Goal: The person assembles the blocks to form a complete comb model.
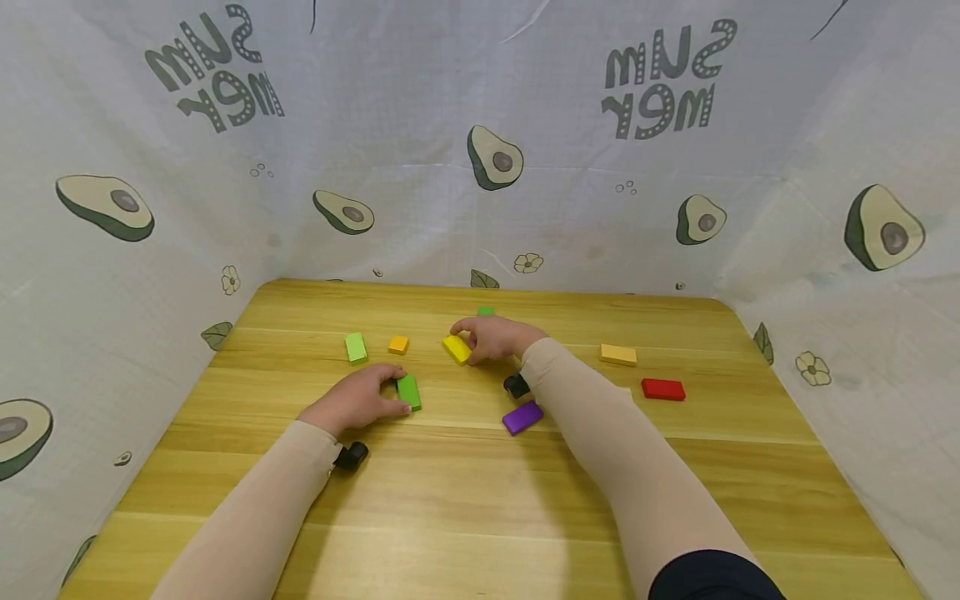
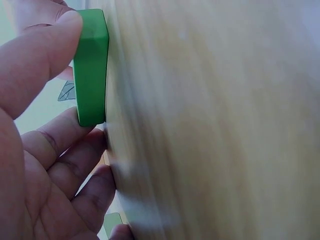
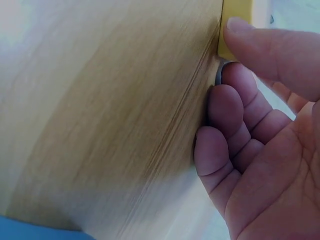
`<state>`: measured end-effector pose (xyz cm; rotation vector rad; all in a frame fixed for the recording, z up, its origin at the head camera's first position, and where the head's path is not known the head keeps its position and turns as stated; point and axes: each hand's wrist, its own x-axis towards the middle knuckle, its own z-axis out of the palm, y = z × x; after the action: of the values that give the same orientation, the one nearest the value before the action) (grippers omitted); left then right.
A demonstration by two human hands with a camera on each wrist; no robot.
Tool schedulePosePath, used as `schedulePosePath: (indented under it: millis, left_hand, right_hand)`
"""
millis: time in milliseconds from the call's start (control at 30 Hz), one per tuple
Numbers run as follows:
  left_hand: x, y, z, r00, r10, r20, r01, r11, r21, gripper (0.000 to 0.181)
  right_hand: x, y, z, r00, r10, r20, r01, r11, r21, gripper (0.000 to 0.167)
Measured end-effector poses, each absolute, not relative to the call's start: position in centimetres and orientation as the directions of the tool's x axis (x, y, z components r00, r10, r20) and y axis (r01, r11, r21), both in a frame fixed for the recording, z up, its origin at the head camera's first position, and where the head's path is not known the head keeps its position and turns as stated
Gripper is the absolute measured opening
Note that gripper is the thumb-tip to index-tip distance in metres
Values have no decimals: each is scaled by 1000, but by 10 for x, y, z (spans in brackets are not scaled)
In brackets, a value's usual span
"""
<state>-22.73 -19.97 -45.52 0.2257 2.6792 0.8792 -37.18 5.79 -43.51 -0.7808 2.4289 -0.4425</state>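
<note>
In the head view my left hand holds a green block by its two ends, thumb at the near end. The left wrist view shows the thumb on that green block, with the other fingers bent on the wood beside it. Farther back, my right hand pinches a yellow block between thumb and fingers. In the right wrist view the thumb rests on the yellow block, partly cut off by the frame, and the remaining fingers are curled against the table.
A light green block and a small orange block lie at the left. Behind my right hand is another green block. A purple block lies near my right forearm; light orange and red blocks are farther right.
</note>
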Motion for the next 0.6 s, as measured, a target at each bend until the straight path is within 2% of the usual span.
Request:
schedulePosePath:
  millis: [300, 600]
  left_hand:
    - [-227, -201, -456, -939, 246, -239, 58, 799, 598, 70]
    - [-226, -201, -456, -937, 252, -241, 59, 797, 601, 71]
  right_hand:
    - [-370, 62, -434, -681, -607, -409, -423, 782, -457, 65]
    - [-363, 80, -431, -725, -585, -363, -429, 797, -426, 62]
